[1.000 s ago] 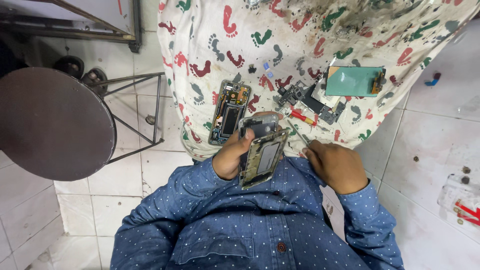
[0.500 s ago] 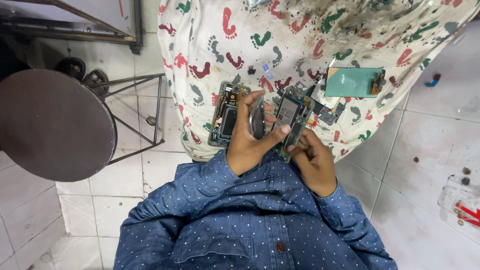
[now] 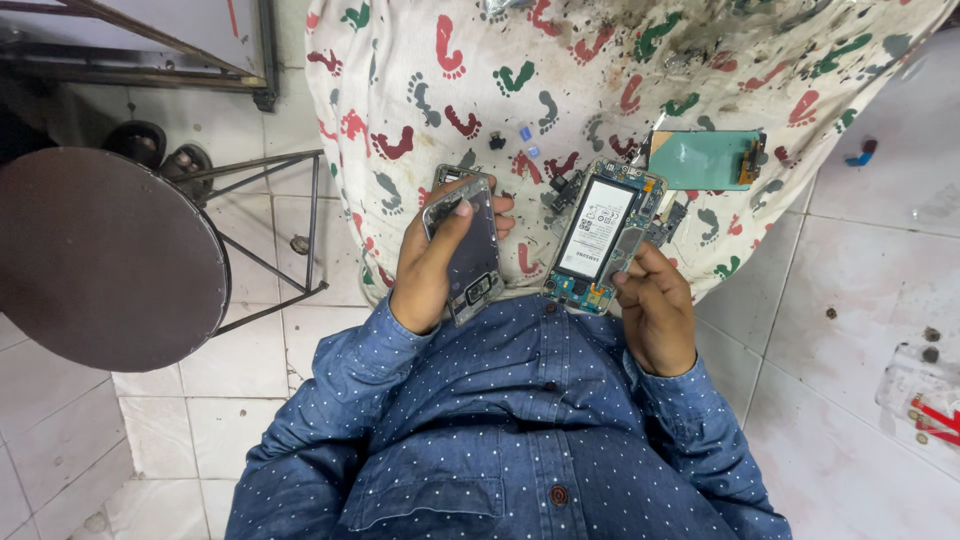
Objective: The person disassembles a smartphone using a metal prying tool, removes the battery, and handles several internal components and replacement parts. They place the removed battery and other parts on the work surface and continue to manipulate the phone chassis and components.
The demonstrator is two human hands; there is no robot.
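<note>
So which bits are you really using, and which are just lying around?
In use:
left hand holding the dark phone frame
right hand holding the opened phone with battery

Lying about:
green screen panel
small parts on the footprint cloth
round stool

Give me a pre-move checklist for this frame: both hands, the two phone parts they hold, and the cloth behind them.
1. Left hand grips the phone frame, thumb across its face: ok.
2. Right hand holds the opened phone body by its lower end only: ok, but a light hold.
3. The two parts are apart, not touching: ok.
4. Battery seated in the body: ok, no lifted edge seen.
5. Teal screen panel lies flat on the footprint cloth, away from both hands: ok.
6. Small loose parts on the cloth all present: cannot tell.
</note>
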